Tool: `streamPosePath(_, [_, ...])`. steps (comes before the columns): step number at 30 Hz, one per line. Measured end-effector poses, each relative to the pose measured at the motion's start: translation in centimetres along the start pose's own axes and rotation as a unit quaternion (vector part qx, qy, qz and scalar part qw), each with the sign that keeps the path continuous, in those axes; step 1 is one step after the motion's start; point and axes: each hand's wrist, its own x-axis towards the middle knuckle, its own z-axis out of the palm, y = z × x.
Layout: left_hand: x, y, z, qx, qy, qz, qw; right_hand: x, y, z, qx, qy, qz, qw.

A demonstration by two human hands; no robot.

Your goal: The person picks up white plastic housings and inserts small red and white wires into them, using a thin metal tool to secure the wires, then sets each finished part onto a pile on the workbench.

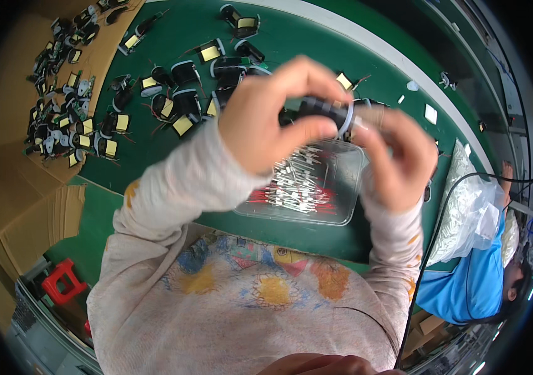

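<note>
My left hand (272, 119) grips a black cylindrical part (322, 112) with a pale ring at its right end, thumb below and fingers above. Close to that ring, my right hand (397, 150) has its fingers bent in a pinch. Motion smears its fingertips, and whatever they hold is too blurred to name. Under both hands lies a clear plastic tray (347, 212) holding many thin white sticks (297, 181) and some red pieces (257, 197). Similar black parts with yellow pads (185, 103) are scattered beyond my left hand.
A cardboard box (10, 181) full of black parts borders the green table (107, 172) on the left. At right are a bag of white pieces (457, 212), a black cable (432, 244) and a person in blue (466, 287). A red stool (63, 281) stands lower left.
</note>
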Motion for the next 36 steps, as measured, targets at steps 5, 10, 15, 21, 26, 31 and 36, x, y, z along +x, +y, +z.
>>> streamPosePath(5, [1.1,-4.0,-6.3,0.522,0.012,-0.063,0.85,8.7,8.8,-2.4,0.129,0.095,0.151,0.976])
streamPosePath(10, [0.8,-5.1,-4.2,0.666,-0.055,-0.087,0.739,14.4,18.2,-4.2,0.148,0.13,0.255,0.947])
streamPosePath(15, [0.8,-6.0,-3.2,0.706,-0.064,-0.078,0.701,13.4,20.0,-5.2,-0.208,0.13,0.131,0.961])
streamPosePath(21, [0.6,-6.0,-4.3,0.37,0.058,-0.053,0.926,3.4,2.0,-1.0,-0.002,-0.013,0.067,0.998])
streamPosePath(26, [0.8,-3.6,-3.5,0.059,0.114,-0.066,0.989,-2.3,-1.0,2.9,-0.232,-0.248,0.019,0.94])
streamPosePath(31, [-0.2,-1.0,-2.9,0.03,0.077,-0.011,0.997,-3.4,0.7,4.9,-0.246,-0.239,0.008,0.939])
streamPosePath(36, [-0.7,-0.8,-2.9,-0.138,0.104,0.063,0.983,-2.3,0.3,3.5,-0.025,-0.205,0.079,0.975])
